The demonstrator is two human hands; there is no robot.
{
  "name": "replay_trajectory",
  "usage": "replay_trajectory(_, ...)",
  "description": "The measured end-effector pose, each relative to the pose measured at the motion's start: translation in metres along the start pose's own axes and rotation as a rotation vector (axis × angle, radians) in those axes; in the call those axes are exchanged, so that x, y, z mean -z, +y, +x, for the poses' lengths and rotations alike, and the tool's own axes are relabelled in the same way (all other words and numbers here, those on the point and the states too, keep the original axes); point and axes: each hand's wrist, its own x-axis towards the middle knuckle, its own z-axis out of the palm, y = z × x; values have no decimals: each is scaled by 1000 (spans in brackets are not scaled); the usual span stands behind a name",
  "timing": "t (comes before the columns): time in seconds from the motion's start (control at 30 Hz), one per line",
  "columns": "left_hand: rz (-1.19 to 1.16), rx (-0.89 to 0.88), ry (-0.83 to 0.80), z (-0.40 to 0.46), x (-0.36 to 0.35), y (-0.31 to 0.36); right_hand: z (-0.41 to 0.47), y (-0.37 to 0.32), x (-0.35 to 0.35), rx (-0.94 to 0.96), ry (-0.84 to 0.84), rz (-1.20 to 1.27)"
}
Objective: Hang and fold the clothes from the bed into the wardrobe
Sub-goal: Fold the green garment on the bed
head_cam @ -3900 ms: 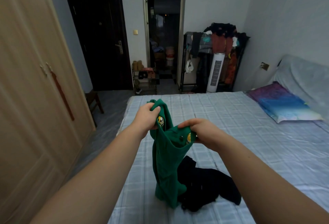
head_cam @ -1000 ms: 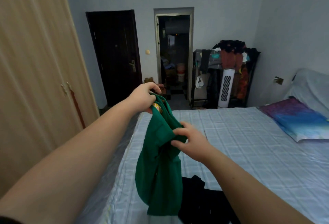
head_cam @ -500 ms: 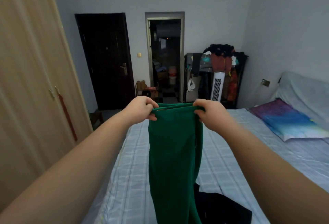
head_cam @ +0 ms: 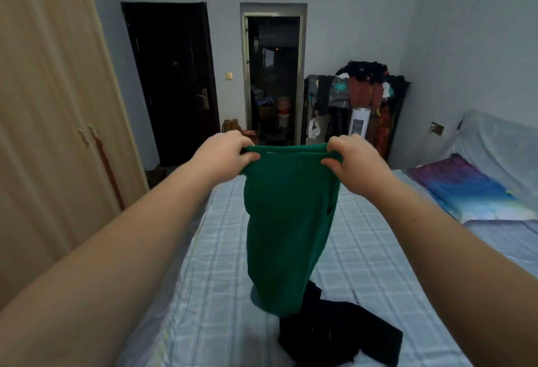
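Above the near left part of the bed (head_cam: 364, 250), a green garment (head_cam: 288, 226) is held up by its top edge, stretched level between two hands. The left hand (head_cam: 224, 154) is clamped on the garment's left top corner, fingers curled over the hem and thumb pinched beneath; the right hand (head_cam: 355, 162) is clamped on the right top corner in the same way. The cloth is hung straight down, its lower end seen against a black garment (head_cam: 340, 334) left crumpled on the sheet near the bed's near edge; whether the two are touching cannot be told. Most of the checked sheet to the right is seen bare up to a pillow (head_cam: 465, 189) at the bed's far right corner. A strip of floor is seen between the bed's left edge and the wardrobe (head_cam: 52, 122), whose doors are shut. Beyond the bed's far edge, a dark door (head_cam: 171, 81), an open doorway (head_cam: 273, 78) and a loaded clothes rack (head_cam: 358, 95) are lined along the back wall.
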Motion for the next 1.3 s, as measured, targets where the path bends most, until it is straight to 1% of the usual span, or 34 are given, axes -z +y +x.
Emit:
replay_trajectory(0.03,-6,-7,30,1,2,2,0,0,2,-11,9,-20)
replay_trajectory(0.07,-47,-8,64,1,2,3,1,1,3,-32,10,16)
replay_trajectory(0.23,-352,50,278,-2,-1,11,5,0,15,-114,77,472)
replay_trajectory(0.33,-484,72,341,-7,-2,17,11,1,17,-138,92,706)
replay_trajectory(0.43,-662,151,341,-12,-3,20,16,3,7,-264,141,892)
replay_trajectory(0.5,-791,208,300,-20,-4,18,14,-1,4,-350,96,1112)
replay_trajectory(0.57,-946,248,218,-35,-3,19,6,-9,5,-365,40,1263)
replay_trajectory(0.6,-997,258,179,-43,-2,20,0,-13,7,-345,28,1262)
replay_trajectory(0.67,-1036,253,128,-60,3,21,-11,-18,8,-278,-11,1165)
replay_trajectory(0.73,-1051,262,144,-77,8,20,-24,-28,14,-223,-113,1067)
replay_trajectory(0.77,-1062,269,161,-86,10,19,-31,-34,18,-211,-144,1040)
replay_trajectory(0.8,-1077,269,175,-94,11,19,-37,-42,22,-213,-141,1031)
replay_trajectory(0.87,-1091,243,206,-113,15,23,-49,-57,32,-248,-67,1062)
replay_trajectory(0.97,-961,173,234,-141,31,22,-72,-85,45,-247,-38,919)
replay_trajectory(1.03,-959,135,208,-162,45,13,-87,-107,49,-238,89,906)
replay_trajectory(1.07,-1019,125,189,-174,51,8,-94,-119,51,-240,135,929)
replay_trajectory(1.13,-1135,123,125,-199,61,-2,-108,-142,53,-265,128,981)
replay_trajectory(1.23,-1154,121,25,-230,71,-10,-130,-167,47,-330,107,1025)
replay_trajectory(1.3,-1199,116,7,-247,74,-14,-143,-183,46,-356,119,1051)
